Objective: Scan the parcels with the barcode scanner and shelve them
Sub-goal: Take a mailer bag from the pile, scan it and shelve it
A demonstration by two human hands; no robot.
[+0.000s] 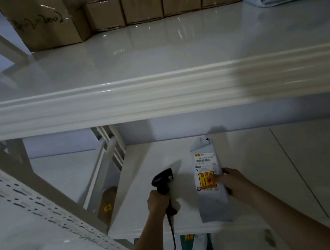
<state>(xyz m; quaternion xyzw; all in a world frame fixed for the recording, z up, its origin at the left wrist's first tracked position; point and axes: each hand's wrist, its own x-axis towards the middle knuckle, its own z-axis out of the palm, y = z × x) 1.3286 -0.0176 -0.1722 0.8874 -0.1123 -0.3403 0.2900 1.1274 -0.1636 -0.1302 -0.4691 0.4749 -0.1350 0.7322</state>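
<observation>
Left hand (158, 200) grips barcode scanner (163, 182), head aimed toward 1 o'clock. Right hand (231, 181) pinches grey parcel (214, 201) at its right edge, over lower shelf (140, 194). Parcel's long axis runs 12–6; label (204, 161) sits at 2 o'clock from scanner, near.

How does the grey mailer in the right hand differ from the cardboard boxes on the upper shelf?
The grey mailer is a flat, soft bag; the cardboard boxes are rigid brown cubes. The mailer is gripped by the right hand above the lower shelf; the boxes stand in a row on the upper shelf. The mailer faces its label forward; the boxes show none.
</observation>
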